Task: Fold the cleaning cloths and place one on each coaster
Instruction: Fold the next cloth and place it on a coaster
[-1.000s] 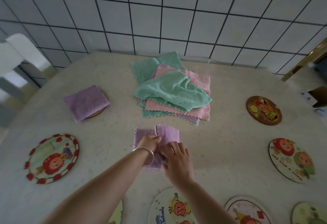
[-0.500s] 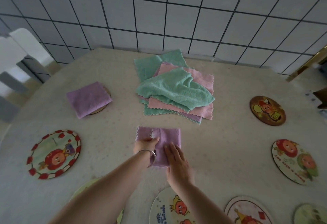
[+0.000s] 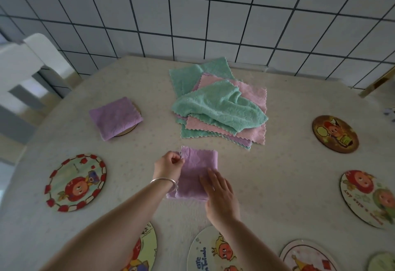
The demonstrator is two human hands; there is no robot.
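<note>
The far-left edge of the purple cloth (image 3: 197,171) is pinched by the left hand (image 3: 168,166), while its near part is pressed flat under the open right hand (image 3: 220,193), probably so the fold holds. One folded purple cloth (image 3: 114,117) covers a coaster (image 3: 130,130) far left. A pile (image 3: 220,108) waits beyond. Seven bare coasters are counted.

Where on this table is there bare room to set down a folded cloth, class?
Bare tablecloth lies between the heap of green and pink cloths and the brown round coaster, and between the red-rimmed coaster and the left hand. It is crowded along the near edge, where coasters sit close together.
</note>
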